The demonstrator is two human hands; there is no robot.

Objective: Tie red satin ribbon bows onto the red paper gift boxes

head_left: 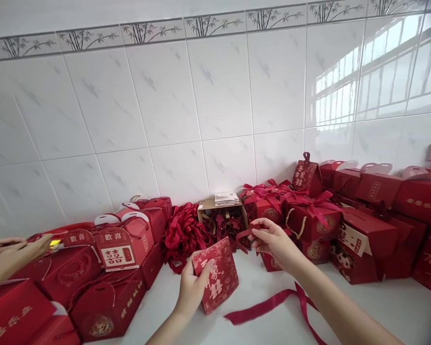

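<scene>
Two bare hands at work above a white bench [165, 318], seen from the head camera. The left hand [193, 287] grips a red patterned packet [222, 282] by its left edge, thumb across the front; the packet is tilted, its pale printed characters facing the viewer, and it is held near the middle of the bench's front part. The right hand [273, 243] is closed in a pinch on a dark red strip [242, 234], to the right of the packet and apart from it. Below the right forearm a loose red ribbon [262, 309] lies across the bench, partly hidden by the arm.

Behind the hands — a heap of red ribbons [186, 230], then an open carton [205, 206] bearing a stack of paper slips [227, 198]. Right: ribbon-tied boxes [311, 223] and a small peaked box [306, 176]. Left: piled red gift boxes [106, 304]. At the far left edge, another person's hands [16, 258] reach in over the pile. A tiled wall [172, 96] closes the rear.
</scene>
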